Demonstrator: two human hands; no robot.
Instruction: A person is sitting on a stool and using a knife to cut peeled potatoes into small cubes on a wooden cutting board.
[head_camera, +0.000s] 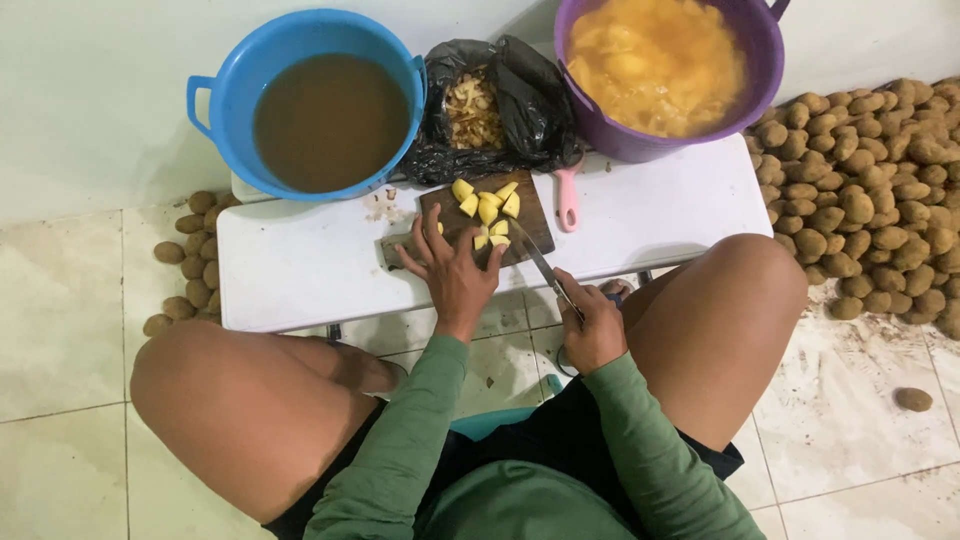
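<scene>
A dark wooden cutting board (532, 215) lies on a low white table (300, 265), with several yellow potato chunks (487, 207) on it. My left hand (452, 270) rests spread on the board's near edge, its fingers touching the chunks closest to me. My right hand (592, 325) grips a knife (540, 262) by the handle; the blade slants up toward the chunks. Both arms are in green sleeves, and my bare knees flank the table.
A blue tub (215, 100) of brown water, a black bag (535, 105) of peelings and a purple tub (745, 100) of peeled potatoes in water stand at the back. Unpeeled potatoes are heaped at right (870, 200) and left (190, 260). A pink-handled tool (567, 198) lies beside the board.
</scene>
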